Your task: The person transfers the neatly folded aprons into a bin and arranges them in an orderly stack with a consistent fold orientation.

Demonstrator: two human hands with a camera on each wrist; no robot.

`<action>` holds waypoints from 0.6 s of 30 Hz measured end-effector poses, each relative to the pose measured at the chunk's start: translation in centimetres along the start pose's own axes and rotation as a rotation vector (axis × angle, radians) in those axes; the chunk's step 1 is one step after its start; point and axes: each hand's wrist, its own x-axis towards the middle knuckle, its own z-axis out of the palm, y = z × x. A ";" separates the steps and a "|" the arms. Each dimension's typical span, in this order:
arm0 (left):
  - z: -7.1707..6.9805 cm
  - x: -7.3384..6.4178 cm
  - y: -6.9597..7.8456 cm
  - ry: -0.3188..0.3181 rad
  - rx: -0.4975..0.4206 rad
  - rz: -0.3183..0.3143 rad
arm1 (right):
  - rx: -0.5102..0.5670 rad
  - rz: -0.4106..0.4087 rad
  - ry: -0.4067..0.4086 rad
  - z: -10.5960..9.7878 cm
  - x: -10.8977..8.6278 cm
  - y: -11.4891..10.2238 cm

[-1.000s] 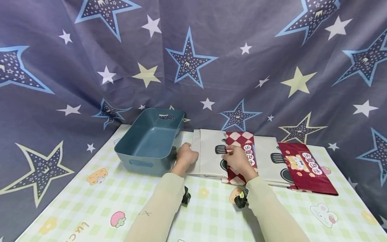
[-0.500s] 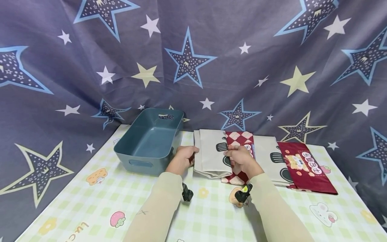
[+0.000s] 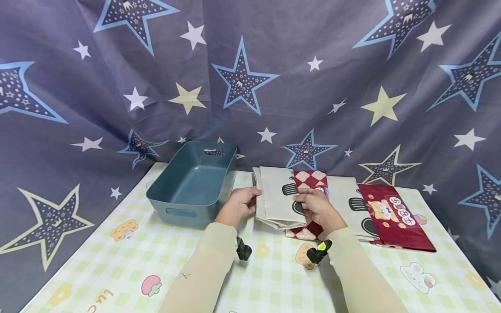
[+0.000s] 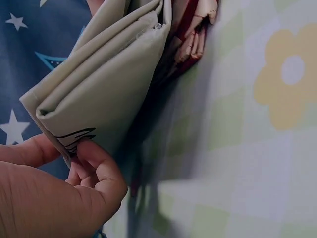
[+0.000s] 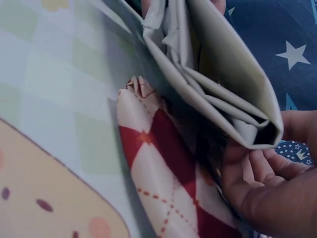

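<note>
A folded cream cloth (image 3: 275,195) with a black kitchen-utensil print is lifted and tilted at the middle of the table. My left hand (image 3: 238,207) pinches its left edge; in the left wrist view, thumb and fingers clasp a corner of the layered cloth (image 4: 104,94). At the opposite edge, my right hand (image 3: 320,209) pinches the cloth between thumb and fingers, with open folds showing in the right wrist view. Under its right side lies a red-and-cream diamond-patterned folded cloth (image 5: 168,183), partly hidden by the cream cloth and my right hand.
A blue-grey plastic bin (image 3: 207,216) stands left of my left hand. Rightward lie another folded cream cloth (image 3: 340,200) and a dark red one with a bear print (image 3: 395,217). A starry curtain (image 3: 250,126) hangs behind the checkered table cover (image 3: 188,265).
Both hands have gripped the leftmost cream cloth by its edges and raised it off the table, shifting it slightly right. The other cloths and the bin stay put.
</note>
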 end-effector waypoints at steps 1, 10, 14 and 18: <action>0.1 -0.1 0.1 -0.005 0.000 0.003 | 0.010 -0.007 -0.004 -0.1 0.0 -0.1; 0.8 -1.0 1.8 -0.020 0.047 0.062 | 0.059 -0.019 -0.010 -0.1 -0.5 -1.5; 1.1 -1.6 2.7 -0.036 0.090 0.098 | 0.067 -0.020 -0.002 0.1 -0.8 -2.3; 1.4 -2.4 3.7 -0.051 0.120 0.148 | 0.078 -0.039 -0.019 0.4 -1.0 -3.1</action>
